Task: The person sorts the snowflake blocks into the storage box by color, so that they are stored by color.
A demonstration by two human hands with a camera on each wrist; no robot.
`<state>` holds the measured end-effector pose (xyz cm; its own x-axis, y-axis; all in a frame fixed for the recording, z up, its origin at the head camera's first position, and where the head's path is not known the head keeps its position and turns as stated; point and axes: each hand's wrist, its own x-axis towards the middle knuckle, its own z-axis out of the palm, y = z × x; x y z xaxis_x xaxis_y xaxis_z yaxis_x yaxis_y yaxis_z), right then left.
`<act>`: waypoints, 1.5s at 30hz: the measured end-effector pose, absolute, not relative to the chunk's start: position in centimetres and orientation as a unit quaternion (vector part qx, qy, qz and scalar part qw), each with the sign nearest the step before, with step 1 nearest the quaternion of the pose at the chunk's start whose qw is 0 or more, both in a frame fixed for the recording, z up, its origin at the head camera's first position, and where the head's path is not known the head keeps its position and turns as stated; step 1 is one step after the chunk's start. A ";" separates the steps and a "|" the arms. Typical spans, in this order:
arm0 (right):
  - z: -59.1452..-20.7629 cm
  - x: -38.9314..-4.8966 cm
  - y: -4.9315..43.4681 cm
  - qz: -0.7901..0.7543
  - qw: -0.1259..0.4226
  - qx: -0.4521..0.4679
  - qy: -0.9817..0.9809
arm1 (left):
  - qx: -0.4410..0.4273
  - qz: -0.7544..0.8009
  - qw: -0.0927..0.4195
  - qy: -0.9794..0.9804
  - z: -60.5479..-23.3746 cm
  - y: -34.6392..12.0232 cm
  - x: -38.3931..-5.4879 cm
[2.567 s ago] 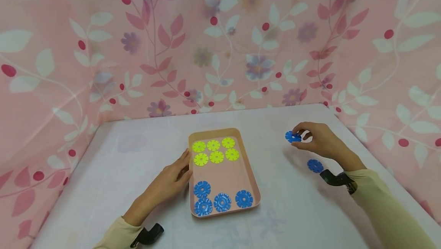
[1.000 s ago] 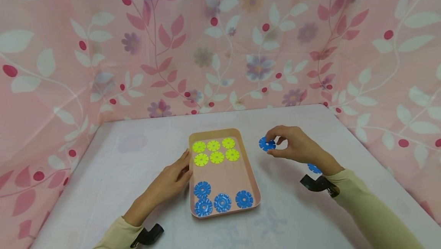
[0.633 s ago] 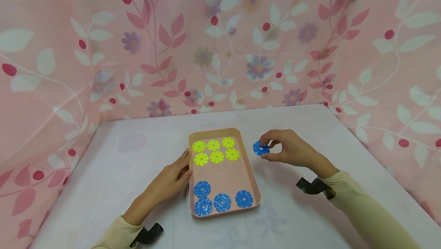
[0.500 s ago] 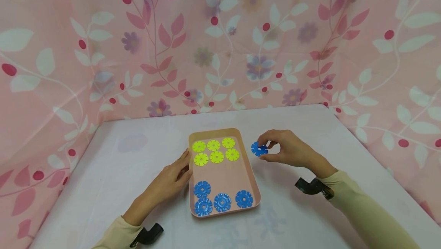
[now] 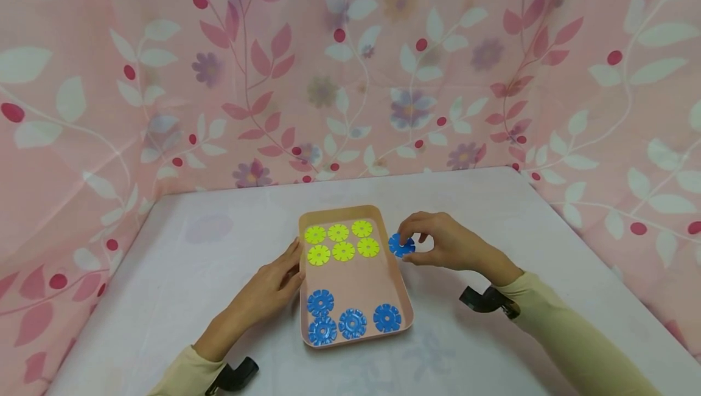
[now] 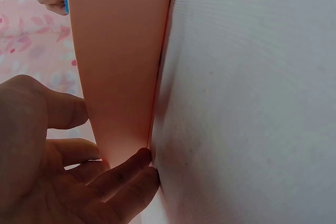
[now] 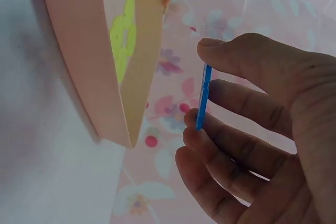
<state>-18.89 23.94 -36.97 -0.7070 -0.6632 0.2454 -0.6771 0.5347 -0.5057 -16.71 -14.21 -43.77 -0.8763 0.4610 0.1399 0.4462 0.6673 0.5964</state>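
My right hand [image 5: 446, 243] pinches a blue notched disc [image 5: 395, 247], a snowflake-shaped building piece, by its edge between thumb and fingertips. The disc is just beyond the right rim of a shallow pink tray [image 5: 350, 283]; the right wrist view shows the disc [image 7: 203, 98] edge-on, apart from the tray wall. My left hand [image 5: 265, 289] rests along the tray's left side, fingers extended; the left wrist view shows its fingertips [image 6: 143, 156] at the foot of the wall. Inside the tray, several yellow-green discs [image 5: 343, 251] lie at the far end, and several blue discs [image 5: 353, 323] near the front.
The tray stands on a white-covered table [image 5: 230, 244]. Pink floral cloth [image 5: 350, 79] hangs behind the table and along both sides. A black wrist mount sticks out from each sleeve, the right mount [image 5: 487, 300] over the tabletop.
My right hand has carried the blue disc leftward and toward me, up to the tray's right rim. Another blue disc on the table is now hidden behind the right wrist. My left hand stays put.
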 end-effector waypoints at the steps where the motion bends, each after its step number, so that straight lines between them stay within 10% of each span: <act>1: -37.0 -18.9 23.9 0.292 0.011 0.384 -0.876 | 0.248 0.324 0.012 0.913 -43.8 -14.2 -16.7; 45: -38.8 -18.1 19.6 0.296 -0.033 0.393 -0.870 | 0.245 0.323 0.012 0.914 -43.9 -14.2 -16.8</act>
<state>-18.12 19.61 -38.85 -0.6888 -0.7034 0.1755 -0.6641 0.5152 -0.5417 -16.75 -14.20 -43.85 -0.8792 0.4562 0.1372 0.4412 0.6710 0.5959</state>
